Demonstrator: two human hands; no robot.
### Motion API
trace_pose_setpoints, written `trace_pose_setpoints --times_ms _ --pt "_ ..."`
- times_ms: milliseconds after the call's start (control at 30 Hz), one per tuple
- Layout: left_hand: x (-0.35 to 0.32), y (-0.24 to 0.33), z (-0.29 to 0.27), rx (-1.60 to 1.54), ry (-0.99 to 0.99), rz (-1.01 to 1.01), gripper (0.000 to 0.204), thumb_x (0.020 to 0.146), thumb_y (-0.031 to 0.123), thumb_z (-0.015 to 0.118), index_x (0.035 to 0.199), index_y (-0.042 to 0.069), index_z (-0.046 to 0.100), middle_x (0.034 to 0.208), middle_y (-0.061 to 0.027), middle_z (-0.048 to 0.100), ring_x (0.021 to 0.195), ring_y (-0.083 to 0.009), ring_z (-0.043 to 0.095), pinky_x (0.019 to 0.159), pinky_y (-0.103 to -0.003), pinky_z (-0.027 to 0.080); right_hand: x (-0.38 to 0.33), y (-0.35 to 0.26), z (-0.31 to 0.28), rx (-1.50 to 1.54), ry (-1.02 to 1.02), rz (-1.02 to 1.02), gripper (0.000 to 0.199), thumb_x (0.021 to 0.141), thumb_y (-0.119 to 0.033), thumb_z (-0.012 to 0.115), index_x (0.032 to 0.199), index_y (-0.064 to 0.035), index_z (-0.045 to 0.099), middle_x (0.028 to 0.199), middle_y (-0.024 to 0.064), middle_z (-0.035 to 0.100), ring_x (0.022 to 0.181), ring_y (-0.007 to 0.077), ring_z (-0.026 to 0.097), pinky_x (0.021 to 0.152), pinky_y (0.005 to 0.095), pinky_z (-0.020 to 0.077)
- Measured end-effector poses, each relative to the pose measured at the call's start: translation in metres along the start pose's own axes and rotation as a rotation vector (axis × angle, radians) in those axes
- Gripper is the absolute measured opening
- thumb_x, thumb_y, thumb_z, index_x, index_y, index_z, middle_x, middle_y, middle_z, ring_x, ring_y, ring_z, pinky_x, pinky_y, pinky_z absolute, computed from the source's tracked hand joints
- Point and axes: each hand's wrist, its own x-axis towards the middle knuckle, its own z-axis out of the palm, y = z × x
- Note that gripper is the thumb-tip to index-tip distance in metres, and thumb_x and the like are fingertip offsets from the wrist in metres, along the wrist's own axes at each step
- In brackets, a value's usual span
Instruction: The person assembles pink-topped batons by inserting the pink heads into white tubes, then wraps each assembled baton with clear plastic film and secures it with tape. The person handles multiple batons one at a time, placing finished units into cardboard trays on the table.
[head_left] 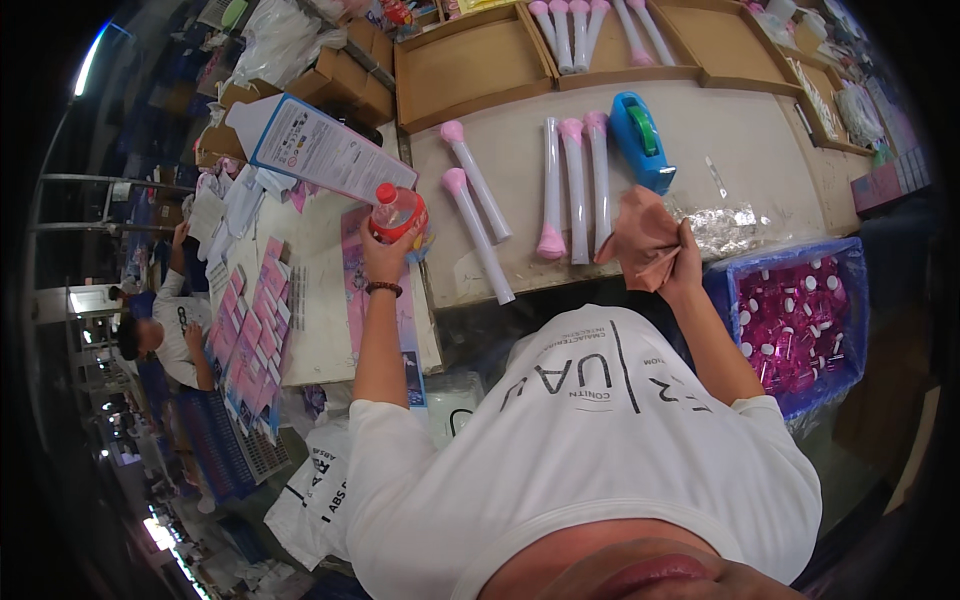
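Left of the blue tape dispenser (640, 140), past the white pink-capped tubes (575, 185), my left hand (388, 255) is wrapped tight around a red-capped bottle (396, 212), while just below the dispenser my right hand (683, 262) is clenched on a pinkish cloth (640, 238), so I judge wetting the cloth comes next, needing the cap off.

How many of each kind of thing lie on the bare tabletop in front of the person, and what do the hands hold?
White tubes with pink caps: 5
Blue tape dispenser: 1
Red-capped bottle, in the left hand: 1
Pinkish-brown cloth, in the right hand: 1
Total: 8
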Motion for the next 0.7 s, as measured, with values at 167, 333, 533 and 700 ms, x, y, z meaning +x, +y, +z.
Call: trace_pose_setpoints --times_ms 167,333,533,700 --pt "0.006 -0.032 0.034 -0.167 0.169 -0.167 0.094 0.062 0.031 0.085 0.133 -0.004 0.035 0.130 -0.0200 0.047 0.119 -0.0289 0.049 0.099 -0.036 0.041 -0.001 0.010 0.014 -0.104 0.025 -0.034 0.057 0.098 -0.051 0.034 0.129 -0.0035 0.042 0.128 0.0146 0.049 0.118 0.0300 0.052 0.099 0.0433 0.0446" --pt "0.026 -0.044 0.064 -0.115 0.274 -0.154 0.098 0.064 0.029 0.084 0.137 -0.006 0.029 0.134 -0.0236 0.042 0.122 -0.0330 0.046 0.101 -0.040 0.039 0.000 0.020 0.029 -0.135 -0.007 -0.043 0.055 0.098 -0.049 0.036 0.128 -0.0027 0.042 0.126 0.0142 0.050 0.117 0.0288 0.052 0.099 0.0414 0.0450" --pt "-0.008 -0.065 0.082 0.012 0.354 -0.150 0.093 0.067 0.027 0.083 0.136 -0.005 0.029 0.135 -0.0247 0.038 0.122 -0.0343 0.044 0.100 -0.042 0.040 -0.002 0.033 0.033 -0.129 0.059 -0.079 0.054 0.098 -0.047 0.036 0.128 -0.0028 0.041 0.125 0.0144 0.050 0.116 0.0284 0.052 0.098 0.0414 0.0451" --pt "-0.056 -0.075 0.112 -0.071 -0.158 -0.457 0.063 0.071 0.037 0.077 0.112 -0.004 0.052 0.099 -0.0206 0.064 0.095 -0.0342 0.062 0.082 -0.043 0.048 -0.001 0.051 0.035 -0.099 0.089 -0.085 0.055 0.098 -0.048 0.039 0.129 -0.0025 0.041 0.127 0.0148 0.050 0.117 0.0285 0.052 0.099 0.0418 0.0445"
